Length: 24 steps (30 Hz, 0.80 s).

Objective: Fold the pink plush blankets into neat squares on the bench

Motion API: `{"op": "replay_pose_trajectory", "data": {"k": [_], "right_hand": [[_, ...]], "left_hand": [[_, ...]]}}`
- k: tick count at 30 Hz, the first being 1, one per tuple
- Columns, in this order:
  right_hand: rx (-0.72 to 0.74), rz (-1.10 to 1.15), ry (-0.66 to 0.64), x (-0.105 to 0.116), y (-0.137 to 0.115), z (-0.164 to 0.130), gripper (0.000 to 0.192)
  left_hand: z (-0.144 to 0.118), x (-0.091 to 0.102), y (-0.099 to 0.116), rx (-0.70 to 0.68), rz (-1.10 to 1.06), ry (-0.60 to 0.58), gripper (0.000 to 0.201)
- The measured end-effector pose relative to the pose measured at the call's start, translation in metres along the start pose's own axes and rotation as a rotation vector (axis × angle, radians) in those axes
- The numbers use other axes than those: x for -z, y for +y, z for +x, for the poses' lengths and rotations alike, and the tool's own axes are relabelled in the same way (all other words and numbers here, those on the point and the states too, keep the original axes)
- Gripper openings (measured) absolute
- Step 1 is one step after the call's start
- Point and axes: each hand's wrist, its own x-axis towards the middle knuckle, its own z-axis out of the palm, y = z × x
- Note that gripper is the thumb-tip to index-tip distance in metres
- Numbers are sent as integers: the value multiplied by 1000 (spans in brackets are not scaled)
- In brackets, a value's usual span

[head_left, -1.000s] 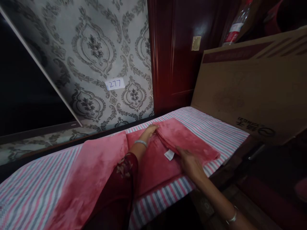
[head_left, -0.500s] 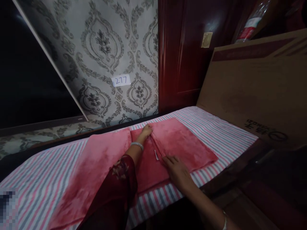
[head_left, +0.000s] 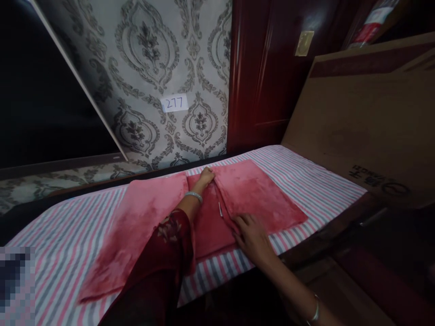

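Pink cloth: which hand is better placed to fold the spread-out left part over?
Left, probably. The left hand rests at the fold's far end, beside the flat left part of the pink cloth. The right hand presses the folded flap's near edge.

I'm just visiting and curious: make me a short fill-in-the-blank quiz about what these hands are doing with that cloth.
1. Both hands rest on a fleecy cloth whose colour is ____.
2. The left hand touches the folded edge at the side of the cloth nearer the ____.
3. The sheet under the cloth is patterned with ____.
4. The paper label on the wallpaper reads ____.

The right hand lies flat on the near edge.

Missing words: pink; wall; stripes; 277
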Motion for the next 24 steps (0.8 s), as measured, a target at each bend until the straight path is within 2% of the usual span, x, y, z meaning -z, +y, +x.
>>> {"op": "replay_pose_trajectory", "data": {"k": [4, 6, 8, 11, 14, 19, 22, 24], "right_hand": [[20, 14, -105, 11, 3, -6, 55], [62, 103, -150, 16, 11, -7, 71], [71, 229, -191, 21, 22, -3, 75], [-46, 326, -201, 27, 31, 13, 52], [-193, 174, -205, 27, 24, 31, 32], [-216, -109, -299, 29, 2, 43, 23], [-235, -123, -216, 33, -7, 42, 26], [-187, -79, -179, 32, -13, 38, 26]], "left_hand": [[-6, 1, 4, 38, 76, -61, 24], [-12, 1, 6, 39, 98, -101, 23], [-21, 1, 6, 36, 107, -132, 24], [-35, 2, 4, 24, 98, -167, 24], [-45, 1, 0, 12, 84, -191, 24], [-45, -3, -5, 28, 66, -181, 15], [-41, -4, -7, 60, 34, -165, 14], [-39, -3, -10, 71, -16, -153, 12]]}}
